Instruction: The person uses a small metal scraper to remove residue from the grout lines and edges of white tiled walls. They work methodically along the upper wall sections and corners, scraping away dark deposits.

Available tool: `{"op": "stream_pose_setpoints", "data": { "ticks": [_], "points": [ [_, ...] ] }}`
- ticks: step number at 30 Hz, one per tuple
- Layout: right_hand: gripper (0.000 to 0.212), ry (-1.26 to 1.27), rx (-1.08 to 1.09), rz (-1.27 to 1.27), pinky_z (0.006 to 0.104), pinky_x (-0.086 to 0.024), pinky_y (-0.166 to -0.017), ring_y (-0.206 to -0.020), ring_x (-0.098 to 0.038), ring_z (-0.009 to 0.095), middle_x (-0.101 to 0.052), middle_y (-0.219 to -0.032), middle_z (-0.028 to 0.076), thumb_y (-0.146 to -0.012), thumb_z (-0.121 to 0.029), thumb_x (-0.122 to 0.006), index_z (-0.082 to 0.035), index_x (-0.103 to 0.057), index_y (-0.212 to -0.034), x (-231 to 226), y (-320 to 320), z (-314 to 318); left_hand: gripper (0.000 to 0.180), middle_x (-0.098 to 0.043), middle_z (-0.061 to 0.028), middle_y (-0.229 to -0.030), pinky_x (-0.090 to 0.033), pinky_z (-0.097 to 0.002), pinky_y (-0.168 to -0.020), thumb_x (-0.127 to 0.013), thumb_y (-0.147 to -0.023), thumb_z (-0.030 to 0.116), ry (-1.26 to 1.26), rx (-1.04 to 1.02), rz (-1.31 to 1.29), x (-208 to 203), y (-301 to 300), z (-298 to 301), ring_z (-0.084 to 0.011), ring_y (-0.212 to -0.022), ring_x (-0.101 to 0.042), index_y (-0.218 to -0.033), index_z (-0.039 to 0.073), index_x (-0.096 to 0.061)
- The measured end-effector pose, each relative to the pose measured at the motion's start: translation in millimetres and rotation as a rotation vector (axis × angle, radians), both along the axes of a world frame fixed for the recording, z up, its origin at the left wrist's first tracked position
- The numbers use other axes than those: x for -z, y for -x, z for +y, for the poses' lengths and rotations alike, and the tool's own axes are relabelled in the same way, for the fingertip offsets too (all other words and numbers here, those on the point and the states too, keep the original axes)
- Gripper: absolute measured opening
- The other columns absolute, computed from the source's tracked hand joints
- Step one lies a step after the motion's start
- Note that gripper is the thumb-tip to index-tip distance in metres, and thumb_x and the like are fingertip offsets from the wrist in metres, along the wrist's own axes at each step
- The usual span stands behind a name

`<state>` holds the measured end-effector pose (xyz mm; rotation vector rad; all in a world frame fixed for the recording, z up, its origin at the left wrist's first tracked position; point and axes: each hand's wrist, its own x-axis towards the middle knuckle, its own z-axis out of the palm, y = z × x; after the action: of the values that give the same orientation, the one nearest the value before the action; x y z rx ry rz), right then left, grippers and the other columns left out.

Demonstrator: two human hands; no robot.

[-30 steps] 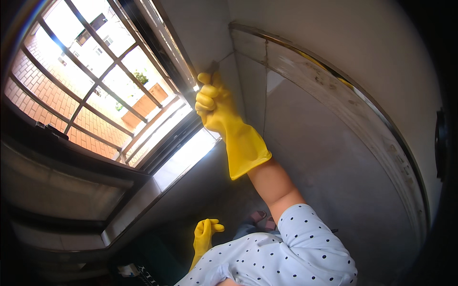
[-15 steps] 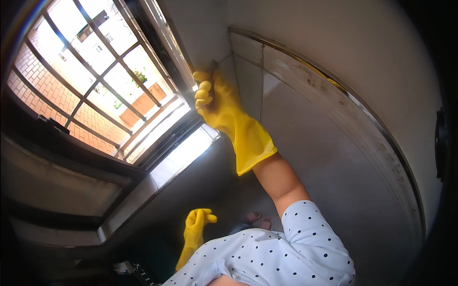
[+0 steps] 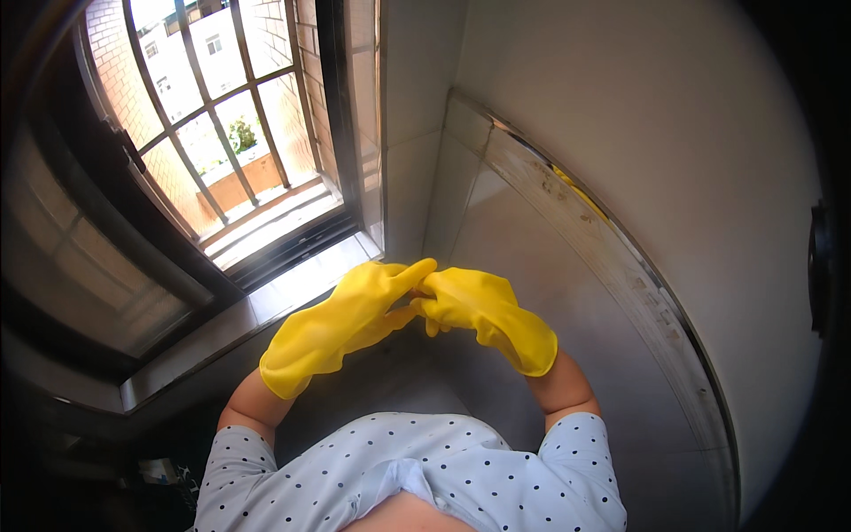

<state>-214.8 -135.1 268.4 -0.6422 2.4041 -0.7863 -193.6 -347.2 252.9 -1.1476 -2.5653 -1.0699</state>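
Gloves (image 3: 310, 341) on both hands, yellow rubber. Left hand (image 3: 377, 288) and right hand (image 3: 465, 293) come together at the fingers, ahead of the polka-dot shirt (image 3: 417, 452) — left fingers stretched toward the right hand, right fingers partly curled. Small brownish sliver (image 3: 417, 293) shows between them: to the right of the left palm, to the left of the right knuckles, about equally near both. Mostly covered, so maybe a held thing, maybe just shadow; long axis can't be read, nor whether either hand is clamped on it. Window sill (image 3: 306, 275) runs just beyond the left hand, barred window (image 3: 211, 106) farther off that way. Stained trim (image 3: 581, 213) lies beyond and right of the right hand — well apart.
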Motion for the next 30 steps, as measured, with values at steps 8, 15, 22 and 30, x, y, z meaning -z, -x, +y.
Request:
{"op": "stream_pose_setpoints", "data": {
  "ticks": [8, 15, 22, 30],
  "points": [
    [0.033, -0.040, 0.067, 0.064, 0.0321, -0.053, -0.082, -0.092, -0.072, 0.022, -0.076, -0.103, 0.005, -0.094, -0.035, -0.066, -0.012, -0.071, -0.117, -32, -21, 26, 0.014, -0.075, -0.0179, -0.089, -0.056, -0.0398, -0.069, -0.076, -0.086, 0.010, 0.021, 0.079, 0.103, 36, 3, 6, -0.0357, -0.078, -0.071, -0.097, 0.001, -0.077],
    [0.030, 0.200, 0.264, -0.177, 0.0289, -0.055, -0.078, -0.085, -0.072, 0.017, -0.076, -0.101, 0.009, -0.103, -0.027, -0.061, -0.003, -0.066, -0.120, 13, -36, 31, 0.050, -0.066, -0.0145, -0.132, -0.046, -0.0377, -0.105, -0.069, -0.098, 0.023, -0.106, -0.188, -0.351, 45, -44, 17, -0.0314, -0.124, -0.061, -0.144, 0.010, -0.055],
    [0.028, 0.473, 0.315, -0.474, 0.0255, -0.053, -0.073, -0.083, -0.069, 0.014, -0.076, -0.104, 0.012, -0.106, -0.025, -0.058, -0.002, -0.061, -0.123, 75, -62, 36, 0.046, -0.065, -0.0122, -0.133, -0.046, -0.0378, -0.110, -0.058, -0.106, 0.038, -1.154, -0.020, -1.293, 122, -98, 28, -0.0220, -0.123, -0.062, -0.138, 0.004, -0.058],
    [0.032, 0.471, 0.201, -0.930, 0.0247, -0.053, -0.070, -0.076, -0.067, 0.013, -0.075, -0.095, 0.010, -0.107, -0.034, -0.056, -0.004, -0.065, -0.116, 150, -99, 33, 0.035, -0.071, -0.0055, -0.112, -0.047, -0.0343, -0.099, -0.057, -0.107, 0.037, -1.006, -0.154, -1.306, 180, -134, 24, -0.0144, -0.104, -0.063, -0.113, 0.006, -0.071]
  ]
}}
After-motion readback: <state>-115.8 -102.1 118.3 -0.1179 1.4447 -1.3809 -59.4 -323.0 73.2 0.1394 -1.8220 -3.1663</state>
